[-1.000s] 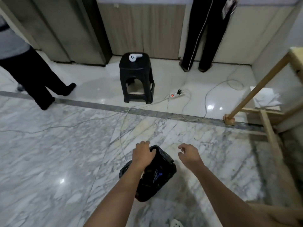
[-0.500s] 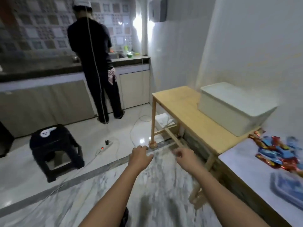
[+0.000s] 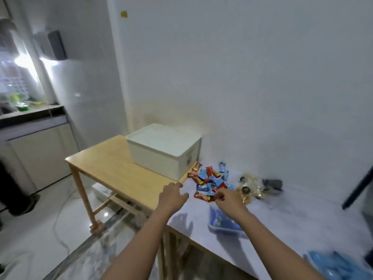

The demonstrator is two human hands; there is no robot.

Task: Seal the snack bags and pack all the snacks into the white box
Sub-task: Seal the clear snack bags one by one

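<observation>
The left hand [image 3: 173, 196], fingers spread, and the right hand [image 3: 228, 199], loosely curled, both hover apparently empty, seemingly poised to start on the wrapped snacks [image 3: 210, 181] heaped just beside the white box [image 3: 163, 152] on the wooden table [image 3: 113, 166].

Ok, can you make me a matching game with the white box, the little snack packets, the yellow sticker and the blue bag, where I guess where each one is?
Things:
1. white box
2. snack packets
3. yellow sticker
4. blue bag

Places:
A. high up on the wall
B. near the front edge of the white table, by the right hand
C. on the wooden table
D. piled on the white table, beside the box

Pairs: 1-C, 2-D, 3-A, 4-B
</observation>
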